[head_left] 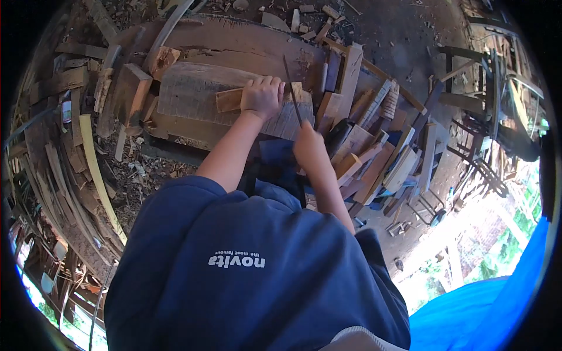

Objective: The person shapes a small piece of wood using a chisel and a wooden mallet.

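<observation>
Navy T-shirt [193,281], worn, white lettering; nearest item.

Right hand [309,146]: fingers together, clamped on the near end of a long narrow blade [292,88]; handle hidden by the hand. Blade slanted up and away across the block's pale end, seen nearly edge-on; teeth, if any, too fine to tell.

Left hand [263,96]: fingers together, curled over the wooden block [227,100], just beside the blade. Likely chief hazard: a skipping or wandering blade could reach these knuckles.

Wooden block: lying on the weathered plank [187,93], under the left hand. No clamp visible; uneven pressure could let it roll or twist, jamming the blade.

Offcut pile [374,158]: mixed lengths, loosely stacked, beside the right forearm. A knock from the elbow might slide pieces down and jolt the stroke.

Broad brown timber [246,44]: beyond the plank, surface cracked.

Dirt floor [404,52]: farthest, strewn with scraps.
</observation>
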Demonstrator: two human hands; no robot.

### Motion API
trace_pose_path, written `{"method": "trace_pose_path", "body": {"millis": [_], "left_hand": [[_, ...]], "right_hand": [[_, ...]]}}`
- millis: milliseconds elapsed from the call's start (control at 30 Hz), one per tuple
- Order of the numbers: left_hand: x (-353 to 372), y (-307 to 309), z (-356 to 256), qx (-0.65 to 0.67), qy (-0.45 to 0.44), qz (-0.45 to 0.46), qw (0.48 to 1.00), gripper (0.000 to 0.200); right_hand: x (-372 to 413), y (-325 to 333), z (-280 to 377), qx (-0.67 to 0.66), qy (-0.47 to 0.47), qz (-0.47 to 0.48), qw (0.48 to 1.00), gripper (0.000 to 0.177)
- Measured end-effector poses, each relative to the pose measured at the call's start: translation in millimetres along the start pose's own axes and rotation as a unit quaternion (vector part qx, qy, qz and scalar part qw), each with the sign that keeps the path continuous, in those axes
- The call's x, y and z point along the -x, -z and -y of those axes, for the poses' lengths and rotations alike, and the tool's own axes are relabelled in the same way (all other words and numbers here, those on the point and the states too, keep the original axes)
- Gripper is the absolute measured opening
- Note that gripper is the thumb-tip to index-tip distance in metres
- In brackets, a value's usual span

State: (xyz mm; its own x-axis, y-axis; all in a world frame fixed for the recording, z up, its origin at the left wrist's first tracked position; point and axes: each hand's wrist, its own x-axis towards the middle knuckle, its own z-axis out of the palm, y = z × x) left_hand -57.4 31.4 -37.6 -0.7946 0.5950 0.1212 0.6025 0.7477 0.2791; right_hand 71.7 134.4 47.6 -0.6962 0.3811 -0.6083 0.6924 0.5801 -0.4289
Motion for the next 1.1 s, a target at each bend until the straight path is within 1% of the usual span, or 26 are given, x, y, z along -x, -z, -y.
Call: {"method": "trace_pose_path", "body": {"millis": [67, 133, 200, 267, 300, 333, 400, 433, 500, 600, 633, 667, 700, 733, 800, 833, 900, 933, 1000, 1033, 1067, 1100], "left_hand": [[-1, 0, 1, 0.003, -0.003, 0.002, 1.000, 0.025], [1, -3, -1, 0.008, -0.005, 0.007, 1.000, 0.025], [-6, -6, -3, -0.025, 0.070, 0.017, 0.997, 0.027], [-9, -10, 2, -0.015, 0.049, 0.015, 0.999, 0.027], [-9, -11, 3, -0.006, 0.031, 0.009, 0.999, 0.028], [-9, -12, 1, -0.006, 0.027, 0.010, 1.000, 0.028], [-7, -13, 1, -0.011, 0.017, -0.030, 0.999, 0.027], [-5, -14, 1, -0.013, 0.011, -0.027, 0.999, 0.027], [-5, -13, 0, -0.023, 0.005, -0.057, 0.998, 0.026], [-5, -10, -1, -0.045, -0.007, -0.072, 0.996, 0.023], [-5, -10, -1, -0.046, -0.019, -0.076, 0.996, 0.023], [-4, -10, -1, -0.053, -0.019, -0.073, 0.996, 0.022], [-3, -10, -2, -0.060, -0.020, -0.070, 0.996, 0.021], [-3, -9, -2, -0.060, -0.034, -0.075, 0.995, 0.021], [-1, -6, -2, -0.052, -0.072, -0.076, 0.993, 0.019], [2, -4, -3, -0.055, -0.086, -0.081, 0.992, 0.019], [15, 4, -4, 0.025, -0.151, -0.053, 0.987, 0.018], [23, 15, -7, 0.020, -0.165, -0.049, 0.985, 0.018], [39, 33, -14, 0.038, -0.175, -0.067, 0.982, 0.020], [45, 36, -13, 0.054, -0.183, -0.083, 0.978, 0.023], [51, 39, -12, 0.048, -0.194, -0.077, 0.977, 0.023], [58, 44, -13, 0.064, -0.197, -0.082, 0.975, 0.021]], "right_hand": [[48, 18, -14, -0.044, -0.031, 0.028, 0.998, 0.017], [52, 17, -13, -0.042, -0.025, 0.039, 0.998, 0.017], [48, 15, -9, -0.046, -0.017, 0.043, 0.998, 0.018], [38, 4, 4, -0.005, 0.039, 0.116, 0.992, 0.018], [42, -11, 10, 0.001, 0.026, 0.112, 0.993, 0.019], [46, -10, 5, -0.002, 0.023, 0.110, 0.994, 0.019], [55, 1, -10, -0.027, -0.085, 0.019, 0.996, 0.021], [64, 19, -19, -0.078, -0.072, 0.009, 0.994, 0.025], [97, 37, -32, -0.088, -0.051, -0.060, 0.993, 0.025], [140, 56, -40, -0.110, -0.059, -0.108, 0.986, 0.021], [148, 53, -51, -0.164, -0.097, -0.094, 0.977, 0.020], [154, 49, -62, -0.218, -0.135, -0.080, 0.963, 0.018], [153, 45, -70, -0.164, -0.141, -0.096, 0.972, 0.018], [150, 35, -77, -0.174, -0.143, -0.107, 0.968, 0.018], [139, 11, -91, -0.103, -0.151, -0.172, 0.968, 0.020], [130, -3, -103, -0.114, -0.152, -0.181, 0.965, 0.020], [113, -31, -123, -0.150, -0.099, -0.209, 0.961, 0.028], [108, -40, -124, -0.163, -0.105, -0.213, 0.957, 0.028], [100, -58, -124, -0.173, -0.092, -0.261, 0.945, 0.035], [97, -66, -129, -0.194, -0.084, -0.243, 0.947, 0.039], [94, -75, -132, -0.206, -0.089, -0.243, 0.944, 0.039], [92, -78, -130, -0.214, -0.074, -0.239, 0.944, 0.041]]}}
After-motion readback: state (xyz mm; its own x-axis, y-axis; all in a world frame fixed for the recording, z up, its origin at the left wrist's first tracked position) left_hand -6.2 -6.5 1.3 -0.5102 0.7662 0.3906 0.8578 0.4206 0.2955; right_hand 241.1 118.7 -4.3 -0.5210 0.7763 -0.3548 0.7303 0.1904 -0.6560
